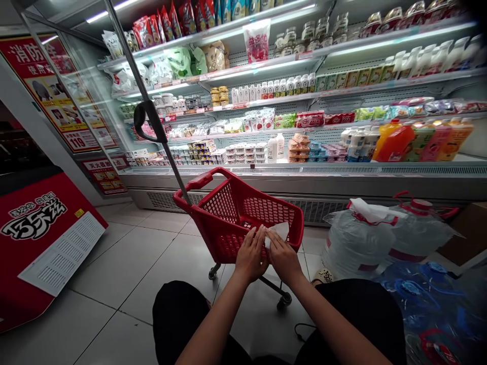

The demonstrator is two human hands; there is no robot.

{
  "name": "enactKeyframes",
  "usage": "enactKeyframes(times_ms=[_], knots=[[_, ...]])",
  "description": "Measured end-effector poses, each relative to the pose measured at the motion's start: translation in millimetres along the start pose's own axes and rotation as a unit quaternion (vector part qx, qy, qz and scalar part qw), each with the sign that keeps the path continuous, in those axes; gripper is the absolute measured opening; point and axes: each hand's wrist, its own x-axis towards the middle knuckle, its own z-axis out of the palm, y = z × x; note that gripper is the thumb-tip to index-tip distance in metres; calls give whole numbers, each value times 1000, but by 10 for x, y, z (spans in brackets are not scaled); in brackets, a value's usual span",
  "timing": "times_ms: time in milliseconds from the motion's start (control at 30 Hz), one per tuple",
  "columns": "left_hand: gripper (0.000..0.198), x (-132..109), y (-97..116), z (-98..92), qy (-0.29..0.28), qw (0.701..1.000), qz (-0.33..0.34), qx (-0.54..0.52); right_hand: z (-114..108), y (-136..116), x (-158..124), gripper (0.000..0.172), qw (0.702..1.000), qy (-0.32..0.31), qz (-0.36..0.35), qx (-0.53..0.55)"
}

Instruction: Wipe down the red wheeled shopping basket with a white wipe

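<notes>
A small red shopping basket cart (228, 203) on wheels stands on the tiled floor just in front of my knees. My left hand (251, 253) and my right hand (281, 258) meet at its near rim. Both pinch a white wipe or tissue (277, 231) that lies against the red mesh wall. Fingers of both hands are curled onto the tissue. The cart's long metal handle (152, 111) with a black grip rises up to the left.
An open chilled shelf (304, 172) full of yoghurt, milk and juice bottles runs across the back. Large water jugs (365, 238) with a white tissue on top stand at the right. A red freezer cabinet (41, 238) stands at the left.
</notes>
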Motion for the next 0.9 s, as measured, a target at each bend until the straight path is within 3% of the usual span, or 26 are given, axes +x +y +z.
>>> enactKeyframes(times_ms=[100, 267, 433, 600, 900], knots=[[95, 12, -137, -94, -5, 1000, 4, 22, -49, 202, -107, 55, 1000, -4, -11, -2], [91, -37, -475, -339, 44, 993, -79, 76, -93, 649, -468, 56, 999, 14, 50, -5], [94, -30, -480, -358, 61, 990, -91, 93, -58, 811, -567, 54, 992, 24, 110, 52], [93, 38, -364, -291, 50, 992, -85, 83, -27, 644, -301, 52, 989, 14, 121, 81], [93, 95, -320, -213, 42, 992, -80, 83, 150, -123, 384, 50, 994, -13, 20, 109]])
